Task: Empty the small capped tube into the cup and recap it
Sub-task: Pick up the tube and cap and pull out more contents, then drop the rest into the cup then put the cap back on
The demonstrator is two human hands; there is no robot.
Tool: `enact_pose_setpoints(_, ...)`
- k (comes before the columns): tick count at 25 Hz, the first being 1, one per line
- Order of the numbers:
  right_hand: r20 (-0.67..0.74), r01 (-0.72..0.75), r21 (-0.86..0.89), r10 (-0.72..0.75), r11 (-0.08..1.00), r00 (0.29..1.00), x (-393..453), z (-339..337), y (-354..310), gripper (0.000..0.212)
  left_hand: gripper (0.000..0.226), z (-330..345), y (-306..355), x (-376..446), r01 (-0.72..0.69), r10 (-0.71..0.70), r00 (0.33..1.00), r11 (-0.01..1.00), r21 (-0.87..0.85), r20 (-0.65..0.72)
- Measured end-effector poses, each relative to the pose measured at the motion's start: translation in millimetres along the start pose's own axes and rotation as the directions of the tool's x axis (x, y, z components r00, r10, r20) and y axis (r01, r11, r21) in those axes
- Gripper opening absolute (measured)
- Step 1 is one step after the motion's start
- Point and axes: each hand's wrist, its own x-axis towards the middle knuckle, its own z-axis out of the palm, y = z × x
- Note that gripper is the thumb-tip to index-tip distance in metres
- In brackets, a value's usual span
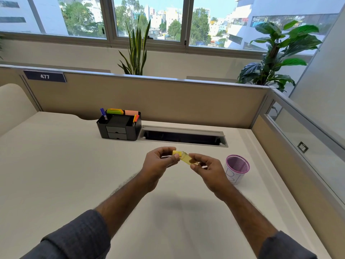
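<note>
A small yellow see-through tube (187, 158) is held level above the desk between both hands. My right hand (209, 170) pinches the tube's body at its right end. My left hand (158, 161) has thumb and fingers on the yellow cap (177, 153) at the tube's left end. Whether the cap is seated on the tube or just off it, I cannot tell. The cup (237, 169), a pink mesh-rimmed pot with a white lower wall, stands upright on the desk just right of my right hand.
A black desk organiser (119, 127) with pens and sticky notes stands at the back. Beside it is a grey cable tray slot (183, 136). Beige partition walls (168, 101) close the desk at the back and right. The white desk (65, 165) spreads left.
</note>
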Motion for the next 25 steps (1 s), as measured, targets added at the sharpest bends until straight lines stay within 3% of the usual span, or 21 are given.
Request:
enact_pose_setpoints(4, 0.022, -0.14, 0.301, 0.14, 0.943, 0.99, 1, -2, 13, 0.03, 0.028, -20, -25, 7, 0.024, 0.021, 0.987, 0.96, 0.279, -0.157)
enact_pose_setpoints(8, 0.056, -0.199, 0.464, 0.196, 0.863, 0.979, 1, -2, 24, 0.04, 0.03, -51, -68, 11, 0.003, 0.146, 0.971, 0.78, 0.626, -0.188)
enact_pose_setpoints(16, 0.046, -0.238, 0.477, 0.247, 0.846, 0.968, -1, -8, 37, 0.048, 0.008, -86, -128, -10, 0.009, 0.199, 0.947, 0.768, 0.64, -0.252)
enact_pose_setpoints(25, -0.043, -0.234, 0.312, 0.26, 0.921, 0.965, -3, -18, 46, 0.042, 0.024, -97, -150, -19, -0.002, 0.265, 0.926, 0.717, 0.697, -0.271)
